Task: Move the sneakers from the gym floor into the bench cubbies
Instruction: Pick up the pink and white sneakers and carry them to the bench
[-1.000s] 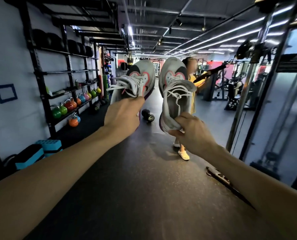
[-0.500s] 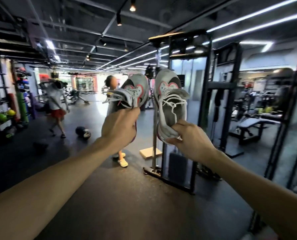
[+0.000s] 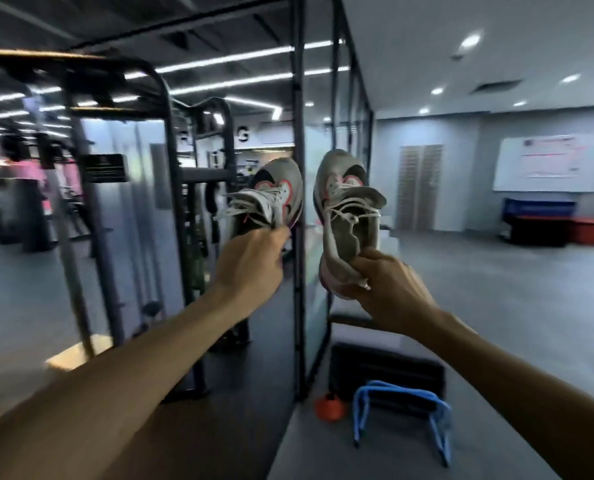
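Two grey sneakers with pink trim and white laces are held up in front of me at chest height, toes pointing up. My left hand [image 3: 250, 261] grips the left sneaker [image 3: 275, 195] at its heel end. My right hand [image 3: 385, 289] pinches the heel of the right sneaker [image 3: 347, 216], whose opening faces me. Both arms are stretched forward. No bench cubbies show in this view.
A black cable-machine frame [image 3: 122, 188] stands on the left. A dark upright post with a glass partition [image 3: 299, 168] runs straight ahead. On the floor below lie a black step platform [image 3: 385, 372], small blue hurdles [image 3: 403, 414] and an orange cone [image 3: 330, 408]. Grey floor [image 3: 513, 289] opens to the right.
The view has swung to the right, away from the kettlebell rack and the people, onto the glass partition and grey room. Both hands hold the sneakers as before.
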`<state>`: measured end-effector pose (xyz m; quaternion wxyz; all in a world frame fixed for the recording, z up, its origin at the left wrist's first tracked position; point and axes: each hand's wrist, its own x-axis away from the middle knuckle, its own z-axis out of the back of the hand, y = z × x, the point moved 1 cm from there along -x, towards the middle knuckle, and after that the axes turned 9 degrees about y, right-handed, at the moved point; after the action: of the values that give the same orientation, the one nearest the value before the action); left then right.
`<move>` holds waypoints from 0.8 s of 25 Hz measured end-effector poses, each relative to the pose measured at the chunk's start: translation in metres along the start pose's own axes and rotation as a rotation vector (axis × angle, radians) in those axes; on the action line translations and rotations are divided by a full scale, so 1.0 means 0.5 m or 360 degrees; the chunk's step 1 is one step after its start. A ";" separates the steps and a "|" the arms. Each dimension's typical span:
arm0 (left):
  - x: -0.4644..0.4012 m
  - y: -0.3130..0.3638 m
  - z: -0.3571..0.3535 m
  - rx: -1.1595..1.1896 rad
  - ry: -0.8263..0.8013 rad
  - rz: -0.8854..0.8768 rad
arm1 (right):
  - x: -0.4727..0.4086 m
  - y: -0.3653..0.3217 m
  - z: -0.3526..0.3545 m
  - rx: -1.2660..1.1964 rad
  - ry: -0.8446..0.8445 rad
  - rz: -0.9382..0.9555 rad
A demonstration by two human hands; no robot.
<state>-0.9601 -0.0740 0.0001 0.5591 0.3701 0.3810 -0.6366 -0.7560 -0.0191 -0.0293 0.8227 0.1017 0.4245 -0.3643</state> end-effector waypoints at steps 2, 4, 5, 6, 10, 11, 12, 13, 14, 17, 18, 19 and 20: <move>-0.041 0.112 -0.080 0.0172 -0.0046 -0.0067 | 0.035 0.126 0.065 0.0157 0.0028 -0.0102; -0.082 0.232 -0.166 0.0338 -0.0074 -0.0122 | 0.069 0.257 0.131 0.0298 0.0042 -0.0207; -0.101 0.293 -0.206 0.0399 -0.0073 -0.0144 | 0.085 0.323 0.163 0.0352 0.0057 -0.0249; -0.122 0.357 -0.248 0.0446 -0.0061 -0.0164 | 0.100 0.388 0.195 0.0391 0.0078 -0.0284; -0.214 0.591 -0.395 0.0626 -0.0033 -0.0177 | 0.141 0.622 0.314 0.0541 0.0106 -0.0367; -0.238 0.649 -0.429 0.0657 -0.0025 -0.0179 | 0.150 0.679 0.345 0.0599 0.0086 -0.0393; -0.263 0.705 -0.461 0.0690 -0.0020 -0.0194 | 0.157 0.736 0.374 0.0639 0.0079 -0.0414; -0.288 0.759 -0.491 0.0715 -0.0038 -0.0208 | 0.163 0.792 0.402 0.0666 0.0078 -0.0442; -0.313 0.813 -0.520 0.0706 -0.0050 -0.0221 | 0.170 0.844 0.427 0.0695 0.0081 -0.0474; -0.377 0.933 -0.605 0.0760 0.0016 -0.0240 | 0.189 0.976 0.478 0.0738 0.0069 -0.0537; -0.403 0.985 -0.643 0.0753 0.0024 -0.0267 | 0.195 1.031 0.498 0.0784 0.0083 -0.0545; -0.410 0.993 -0.653 0.0750 0.0012 -0.0286 | 0.195 1.046 0.502 0.0796 0.0090 -0.0564; -0.425 1.024 -0.682 0.0752 0.0009 -0.0292 | 0.196 1.084 0.511 0.0812 0.0083 -0.0604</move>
<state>-0.4145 0.2806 0.0058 0.3960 0.4560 0.2552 -0.7551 -0.1881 0.1958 -0.0240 0.6769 0.2330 0.3518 -0.6031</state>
